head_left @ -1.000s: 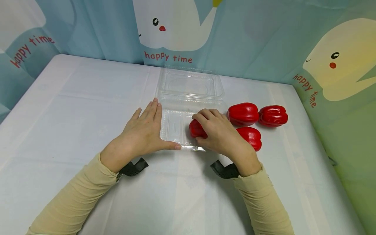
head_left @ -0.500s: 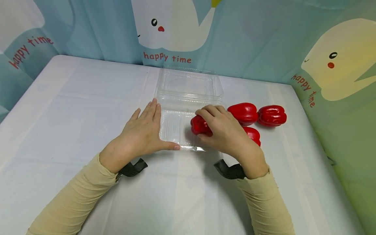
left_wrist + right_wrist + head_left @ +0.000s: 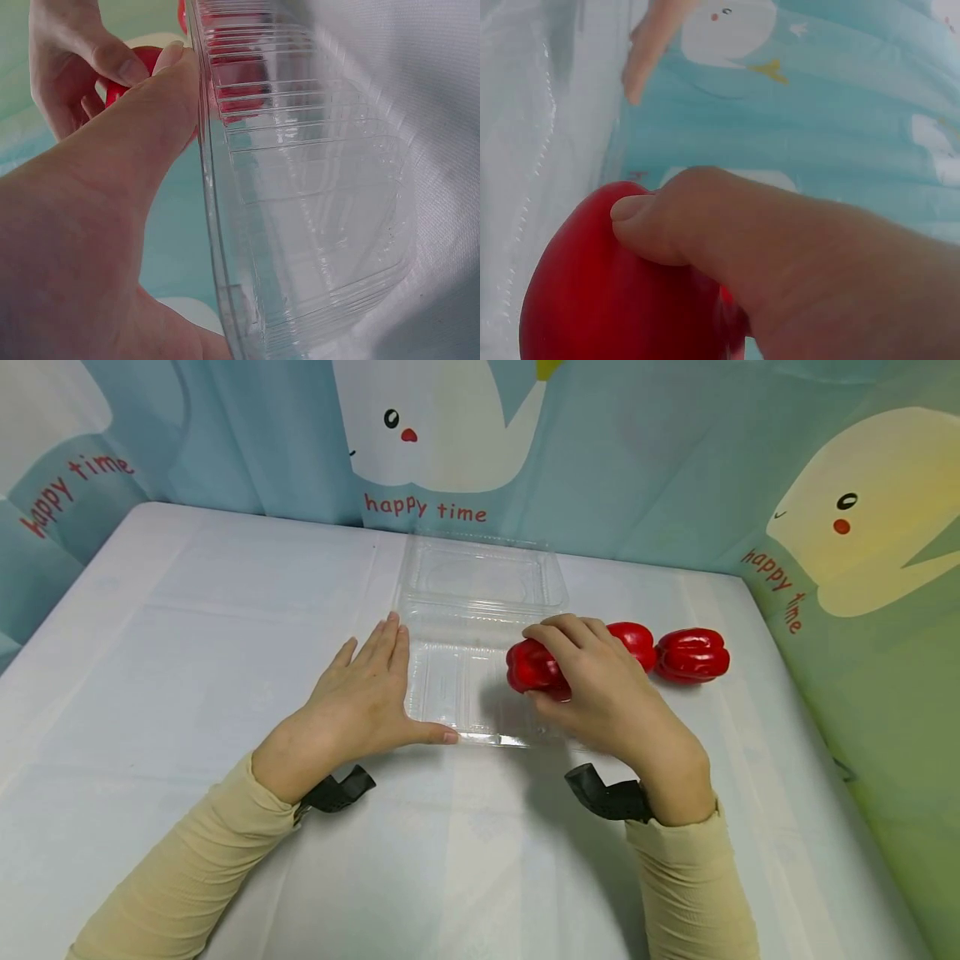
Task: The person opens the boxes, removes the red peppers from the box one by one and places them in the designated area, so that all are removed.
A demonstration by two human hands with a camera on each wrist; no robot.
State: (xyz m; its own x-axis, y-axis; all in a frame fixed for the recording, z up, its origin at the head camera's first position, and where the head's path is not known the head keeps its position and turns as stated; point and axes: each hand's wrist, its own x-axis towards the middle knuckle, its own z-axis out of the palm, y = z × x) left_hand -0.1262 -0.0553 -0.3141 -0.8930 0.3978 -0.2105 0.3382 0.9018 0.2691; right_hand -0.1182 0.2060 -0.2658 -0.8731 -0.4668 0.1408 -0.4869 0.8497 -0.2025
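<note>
In the head view, my right hand [image 3: 611, 685] grips a red bell pepper [image 3: 534, 667] over the right half of a clear plastic clamshell container [image 3: 442, 693]. The right wrist view shows the thumb pressed along the side of this pepper [image 3: 607, 292]. My left hand [image 3: 360, 702] lies spread at the container's left front corner, its thumb along the front rim and its fingers along the left side. In the left wrist view, the container wall [image 3: 322, 217] stands beside that thumb. The lid [image 3: 480, 572] is folded back, away from me.
Right of the container lie a red bell pepper [image 3: 633, 642], partly behind my right hand, and another bell pepper [image 3: 692, 656] touching it. A white cloth [image 3: 225, 677] covers the table. A printed blue curtain [image 3: 637, 468] stands behind it.
My right hand has moved right and slightly away from me with the bell pepper, which shows more from under the fingers. Another pepper has become hidden behind that hand. The left hand stays put.
</note>
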